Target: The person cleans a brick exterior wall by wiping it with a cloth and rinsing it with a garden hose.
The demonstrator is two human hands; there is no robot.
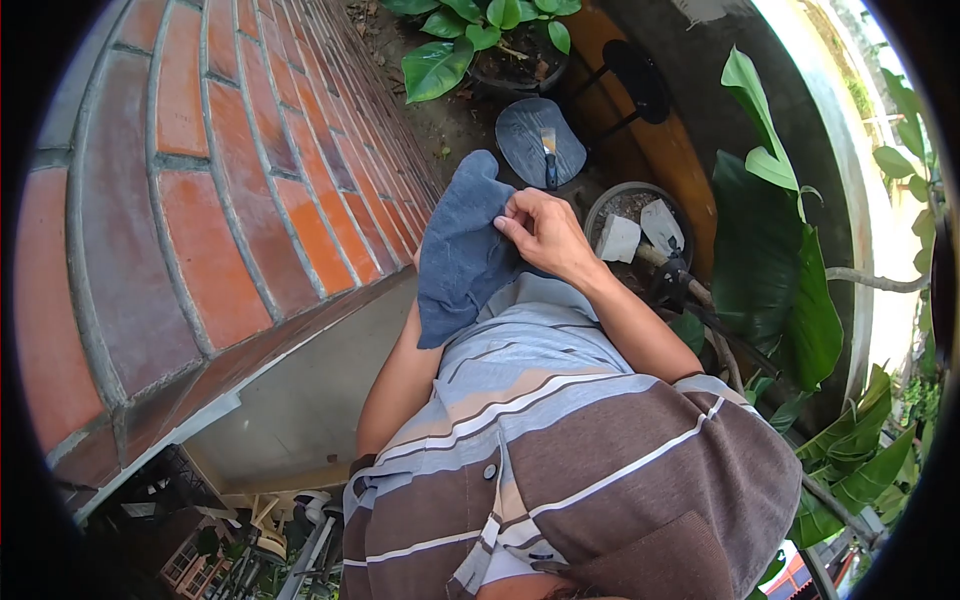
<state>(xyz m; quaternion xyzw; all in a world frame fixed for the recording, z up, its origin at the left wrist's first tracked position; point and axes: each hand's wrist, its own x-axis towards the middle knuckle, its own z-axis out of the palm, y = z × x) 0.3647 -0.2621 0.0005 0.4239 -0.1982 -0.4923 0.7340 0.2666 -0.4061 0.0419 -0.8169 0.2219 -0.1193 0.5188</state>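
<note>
A dark blue-grey cloth [462, 250] hangs draped over my left hand, covering its fingers, so I cannot see how they are held. Below the cloth my left forearm [392, 395] shows. My right hand [545, 232] pinches the right edge of the cloth between thumb and fingers. Just beyond my hands, a paintbrush [550, 158] with pale bristles and a dark handle lies on a dark, rounded flat surface [515, 143].
A brick wall [240, 170] rises close on my left. A round pot [598, 207] holding pale blocks [618, 239] stands to the right. Ahead is a potted leafy plant [440, 68]. Large leaves [765, 260] and branches crowd the right side.
</note>
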